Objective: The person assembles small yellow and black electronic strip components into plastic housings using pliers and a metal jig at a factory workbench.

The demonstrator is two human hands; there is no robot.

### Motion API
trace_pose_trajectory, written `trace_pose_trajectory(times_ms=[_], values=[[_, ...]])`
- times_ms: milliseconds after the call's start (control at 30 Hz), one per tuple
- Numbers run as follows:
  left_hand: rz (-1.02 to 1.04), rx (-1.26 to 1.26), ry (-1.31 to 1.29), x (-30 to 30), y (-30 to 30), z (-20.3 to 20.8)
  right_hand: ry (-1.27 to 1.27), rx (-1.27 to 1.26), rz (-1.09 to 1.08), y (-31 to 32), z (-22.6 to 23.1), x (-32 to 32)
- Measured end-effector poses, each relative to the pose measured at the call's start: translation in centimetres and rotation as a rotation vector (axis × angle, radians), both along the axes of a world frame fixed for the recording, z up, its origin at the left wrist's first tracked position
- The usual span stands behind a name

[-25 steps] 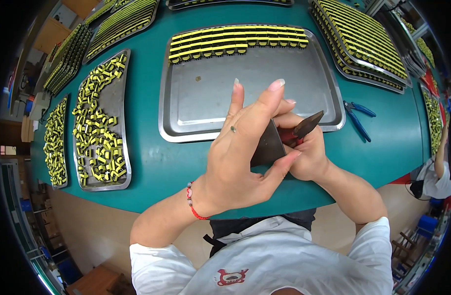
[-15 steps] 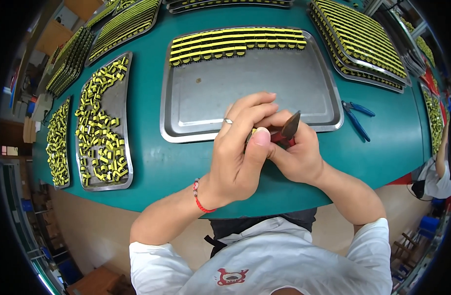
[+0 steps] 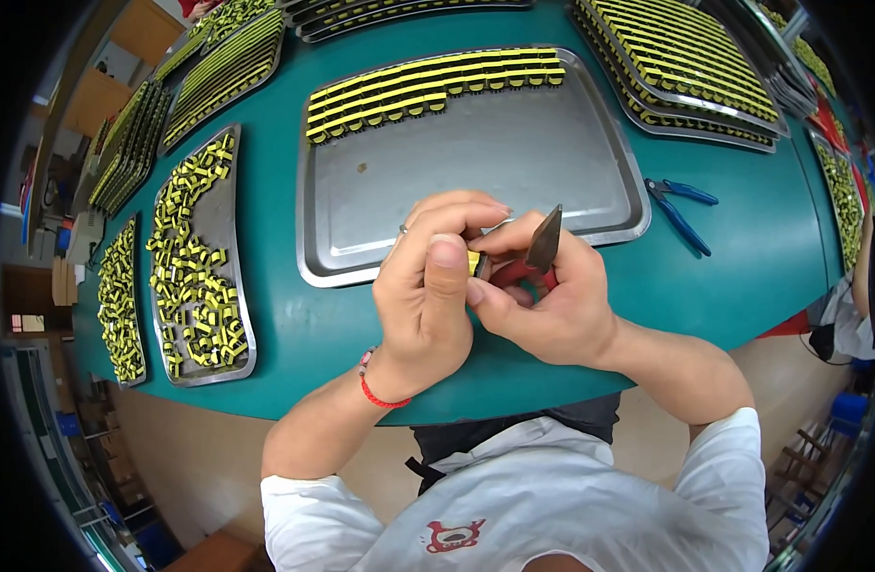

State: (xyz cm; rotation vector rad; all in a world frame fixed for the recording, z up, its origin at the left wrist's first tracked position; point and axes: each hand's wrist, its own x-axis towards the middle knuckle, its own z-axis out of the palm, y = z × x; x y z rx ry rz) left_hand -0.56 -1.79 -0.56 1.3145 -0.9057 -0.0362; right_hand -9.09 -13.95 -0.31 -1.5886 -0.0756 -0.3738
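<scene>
In front of my chest, over the near edge of a metal tray, my two hands meet. A small yellow-and-black component sits between them, partly covered by fingers. My left hand is closed around its left side. My right hand grips red-handled pliers in its palm, dark jaws pointing up and away. Its thumb and fingertips also touch the component. Along the tray's far side stand rows of similar components, the nearest row shorter than those behind.
Blue-handled cutters lie right of the tray. To the left are two trays of loose components, one nearer and one farther out. Stacked trays of lined-up components stand at the far right, with more at the far left.
My hands have shifted slightly left and turned apart, so the component shows more between them. The pliers stay in my right hand. The view has moved a little; the tray rows look unchanged.
</scene>
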Motion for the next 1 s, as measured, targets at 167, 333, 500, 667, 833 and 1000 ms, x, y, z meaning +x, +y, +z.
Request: trace_pose_trajectory(times_ms=[167, 333, 500, 667, 833, 1000], values=[[0.377, -0.172, 0.427, 6.0, 1.6, 2.4, -0.233, -0.125, -0.122, -1.5, -0.2, -0.3], [-0.065, -0.03, 0.451, 2.9, 1.1, 1.6, -0.697, -0.551, -0.212, -2.3, -0.5, 1.0], [-0.29, 0.026, 0.289, 0.8, 0.9, 1.5, -0.802, -0.67, -0.273, -2.4, -0.1, 0.9], [-0.294, 0.038, 0.242, 1.1, 1.2, 1.2, -0.799, -0.649, -0.279, -2.1, -0.5, 1.2], [-0.284, 0.038, 0.236, 1.3, 1.0, 1.2, -0.778, -0.578, -0.284, -2.1, -0.7, 1.5], [-0.282, 0.032, 0.301, 1.1, 0.9, 1.0, -0.762, -0.604, -0.29, -2.1, -0.5, 1.4]])
